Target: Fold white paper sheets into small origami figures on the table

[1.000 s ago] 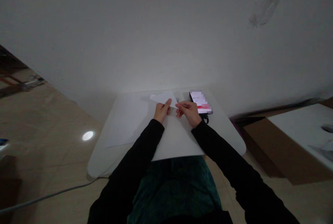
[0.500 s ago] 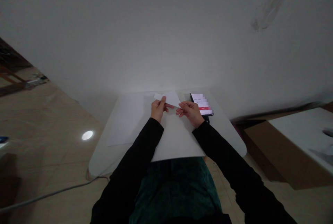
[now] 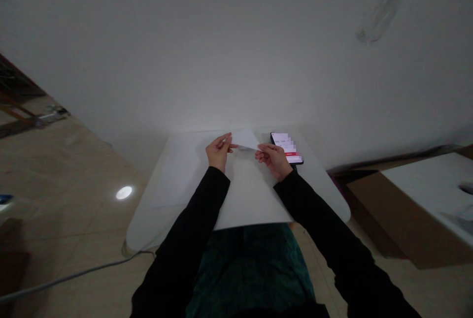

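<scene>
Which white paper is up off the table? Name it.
The small white paper, held up between the left hand and right hand. The large white paper differs: it lies flat on the table.

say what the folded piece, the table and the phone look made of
The folded piece looks like thin white paper: matte, with crisp edges. The table seems white plastic or laminate, smooth with a soft sheen. The phone looks glass-fronted, going by its lit screen; its black rim's material is hard to tell.
</scene>
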`<control>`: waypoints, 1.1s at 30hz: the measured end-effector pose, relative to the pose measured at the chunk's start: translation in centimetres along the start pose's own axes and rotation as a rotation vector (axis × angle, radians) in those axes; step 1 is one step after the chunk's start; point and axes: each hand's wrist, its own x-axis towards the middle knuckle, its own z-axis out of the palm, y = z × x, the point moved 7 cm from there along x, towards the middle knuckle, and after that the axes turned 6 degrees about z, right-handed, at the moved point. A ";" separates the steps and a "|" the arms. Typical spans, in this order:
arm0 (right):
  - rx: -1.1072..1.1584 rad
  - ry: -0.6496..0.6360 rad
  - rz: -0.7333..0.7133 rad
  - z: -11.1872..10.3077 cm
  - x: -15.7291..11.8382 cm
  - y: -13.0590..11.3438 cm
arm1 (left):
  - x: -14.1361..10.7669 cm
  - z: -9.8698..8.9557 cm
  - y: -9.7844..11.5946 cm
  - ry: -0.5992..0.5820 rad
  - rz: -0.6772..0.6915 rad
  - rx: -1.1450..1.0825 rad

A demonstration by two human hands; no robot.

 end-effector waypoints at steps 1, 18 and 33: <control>0.010 0.010 0.002 -0.1 0.0 0.0 | 0.1 0.1 0.1 -0.024 0.005 0.005; -0.141 0.026 -0.190 1.1 -0.9 -1.2 | 0.7 -1.1 0.1 0.047 0.008 0.006; -0.344 0.013 -0.272 1.3 -0.7 -1.0 | 0.9 -0.7 -1.1 -0.049 -0.114 -0.038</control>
